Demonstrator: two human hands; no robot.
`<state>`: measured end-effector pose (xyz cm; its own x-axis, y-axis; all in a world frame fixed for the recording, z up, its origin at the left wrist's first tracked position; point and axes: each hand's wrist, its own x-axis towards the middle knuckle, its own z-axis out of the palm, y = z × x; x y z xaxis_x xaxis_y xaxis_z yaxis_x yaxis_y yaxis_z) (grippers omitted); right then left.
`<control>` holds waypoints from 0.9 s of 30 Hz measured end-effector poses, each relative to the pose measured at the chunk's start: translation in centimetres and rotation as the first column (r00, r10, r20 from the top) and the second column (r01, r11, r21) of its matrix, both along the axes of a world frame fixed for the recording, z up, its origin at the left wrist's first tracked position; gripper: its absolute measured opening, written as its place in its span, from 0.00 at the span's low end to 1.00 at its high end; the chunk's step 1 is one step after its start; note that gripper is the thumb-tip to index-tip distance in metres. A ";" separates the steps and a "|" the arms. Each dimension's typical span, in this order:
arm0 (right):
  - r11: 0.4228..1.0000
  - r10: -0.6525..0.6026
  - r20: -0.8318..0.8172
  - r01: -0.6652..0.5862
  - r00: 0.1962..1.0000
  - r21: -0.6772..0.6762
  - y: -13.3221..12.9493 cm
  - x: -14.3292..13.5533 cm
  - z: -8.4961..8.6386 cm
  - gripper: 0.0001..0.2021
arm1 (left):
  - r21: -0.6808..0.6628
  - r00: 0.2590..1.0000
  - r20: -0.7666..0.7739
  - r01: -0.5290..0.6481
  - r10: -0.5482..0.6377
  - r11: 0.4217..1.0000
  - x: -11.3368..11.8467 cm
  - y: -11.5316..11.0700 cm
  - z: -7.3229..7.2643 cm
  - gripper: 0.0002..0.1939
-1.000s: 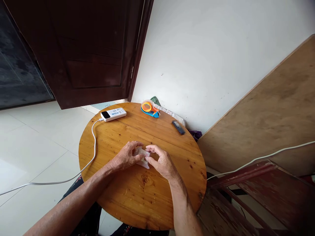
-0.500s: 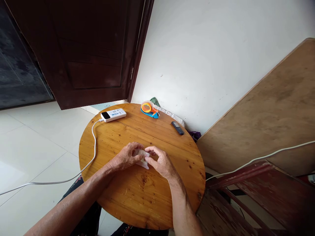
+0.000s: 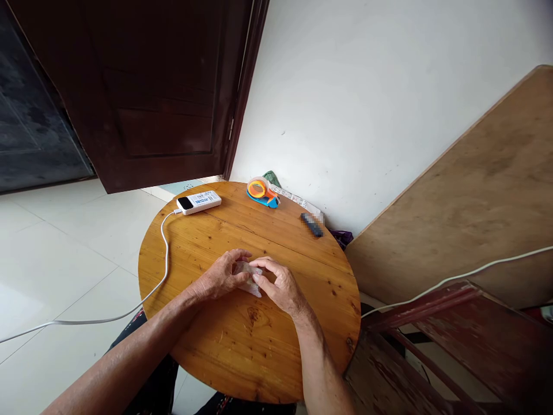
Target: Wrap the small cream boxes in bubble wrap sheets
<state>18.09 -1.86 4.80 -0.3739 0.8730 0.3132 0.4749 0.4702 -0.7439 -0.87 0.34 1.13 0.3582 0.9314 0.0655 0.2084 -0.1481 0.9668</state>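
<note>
A small, crumpled whitish piece, like thin plastic or paper, (image 3: 252, 286) lies between my hands on the round wooden table (image 3: 207, 351). My left hand (image 3: 224, 275) has its thumb and curved fingers around the left side of this piece. From the right, my right hand (image 3: 281, 285) holds the piece's right edge, with the thumb on top and the index finger stretched along its far side. What lies beneath the fingers is hidden.
A white power bank (image 3: 205, 202) with a cable stands at the table's far left. An orange and blue tape dispenser (image 3: 262, 192) and a dark blurred object (image 3: 311, 225) are near the far edge. A red wooden chair (image 3: 432, 305) is at the right.
My right hand's index finger has shifted slightly left over the whitish piece, and the thumb has moved a little. My left hand has stayed almost still.
</note>
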 end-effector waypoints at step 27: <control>0.999 -0.032 -0.045 0.030 0.998 -0.039 0.1 0.3 0.1 0.07 | 0.012 0.998 -0.062 0.024 -0.023 1.000 -0.2 0.0 1.1 0.23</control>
